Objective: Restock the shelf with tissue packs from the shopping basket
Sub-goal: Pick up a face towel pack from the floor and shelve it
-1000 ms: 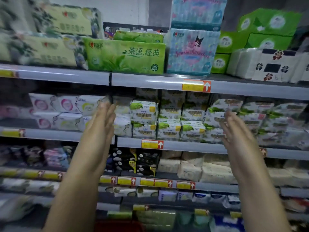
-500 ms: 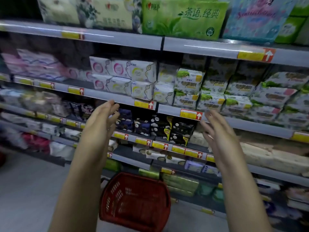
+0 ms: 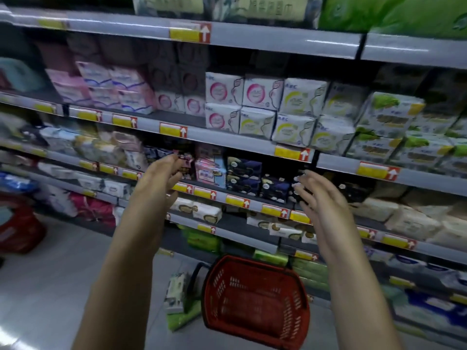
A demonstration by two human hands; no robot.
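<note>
Two bare hands are hanging in the air in the middle of the frame, in front of the shelf (image 3: 242,144). The left hand (image 3: 161,181) is holding nothing; its fingers are lying loose and nearly straight. The right hand (image 3: 322,202) is holding nothing too, its fingers spreading apart and looking a bit blurry. One red basket (image 3: 222,294) is sitting on the floor at the bottom middle, between the two arms. Two packs are sitting just beside its left side: one white pack (image 3: 175,291) is standing on one green pack (image 3: 180,320). A second red basket (image 3: 20,228) is showing at the left edge.
</note>
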